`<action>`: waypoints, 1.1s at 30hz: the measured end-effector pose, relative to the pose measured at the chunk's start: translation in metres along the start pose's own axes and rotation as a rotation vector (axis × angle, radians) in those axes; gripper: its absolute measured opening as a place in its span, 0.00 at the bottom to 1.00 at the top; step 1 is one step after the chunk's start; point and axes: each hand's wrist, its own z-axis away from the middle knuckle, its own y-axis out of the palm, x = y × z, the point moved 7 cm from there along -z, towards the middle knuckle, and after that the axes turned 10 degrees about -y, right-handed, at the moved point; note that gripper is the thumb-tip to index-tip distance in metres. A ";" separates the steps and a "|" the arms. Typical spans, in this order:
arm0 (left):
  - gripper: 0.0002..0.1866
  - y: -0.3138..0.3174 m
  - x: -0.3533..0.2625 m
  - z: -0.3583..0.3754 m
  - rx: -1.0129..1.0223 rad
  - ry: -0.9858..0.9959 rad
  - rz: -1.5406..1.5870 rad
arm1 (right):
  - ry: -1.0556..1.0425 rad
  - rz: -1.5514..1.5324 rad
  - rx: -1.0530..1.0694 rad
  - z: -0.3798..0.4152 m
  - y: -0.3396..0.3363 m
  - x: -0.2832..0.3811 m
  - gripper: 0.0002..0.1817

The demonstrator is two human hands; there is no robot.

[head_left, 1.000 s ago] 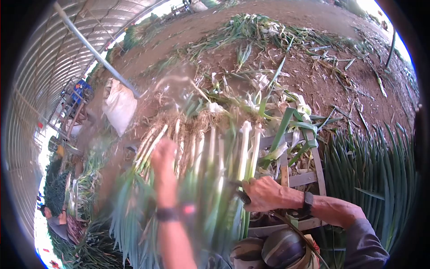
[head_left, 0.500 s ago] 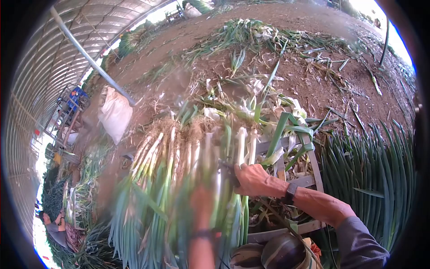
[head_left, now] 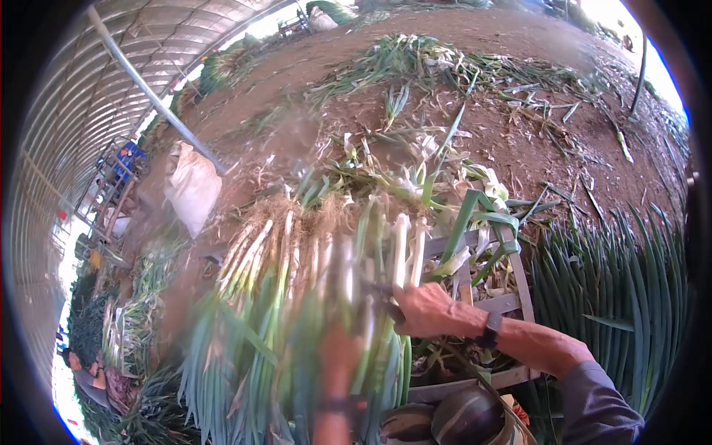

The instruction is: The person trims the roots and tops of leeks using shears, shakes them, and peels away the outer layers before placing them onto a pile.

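Note:
My right hand (head_left: pixel 429 310) is closed around a dark knife-like tool (head_left: pixel 380 289), which points left across the pale stalks. My left hand (head_left: pixel 340 354) is smeared by motion low among the green leaves, so its fingers cannot be made out. A row of green onions (head_left: pixel 285 252) lies side by side, roots away from me and leaves toward me. Those at the left still carry brown, soil-coated roots. Beside my right hand, cleaner white stalks (head_left: pixel 400 248) lie at the right end of the row. A blurred pale stalk (head_left: pixel 345 271) is just beyond my left hand.
A slatted frame (head_left: pixel 523 289) holding leaf scraps stands at the right, beside upright green onion leaves (head_left: pixel 608 297). Peelings (head_left: pixel 423 148) litter the soil ahead. A pale sack (head_left: pixel 191 189) rests by a metal pole (head_left: pixel 148 89). Another person (head_left: pixel 93 382) is at the far left.
My right hand has shifted slightly right and down with the dark tool. My left hand has moved a little down toward me, still blurred. The pale stalk between them has shifted slightly.

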 end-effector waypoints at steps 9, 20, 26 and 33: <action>0.28 0.010 0.007 0.002 0.019 -0.029 -0.012 | 0.088 0.130 0.013 -0.029 0.020 -0.034 0.25; 0.29 0.010 0.023 -0.010 -0.113 0.051 0.299 | -0.077 -0.039 0.123 0.053 -0.006 0.028 0.27; 0.29 0.019 0.003 0.014 0.047 0.022 0.067 | -0.075 0.056 0.010 0.052 -0.019 0.030 0.31; 0.18 -0.012 0.028 0.032 -0.313 0.046 0.098 | -0.146 0.002 0.082 0.034 0.007 0.042 0.34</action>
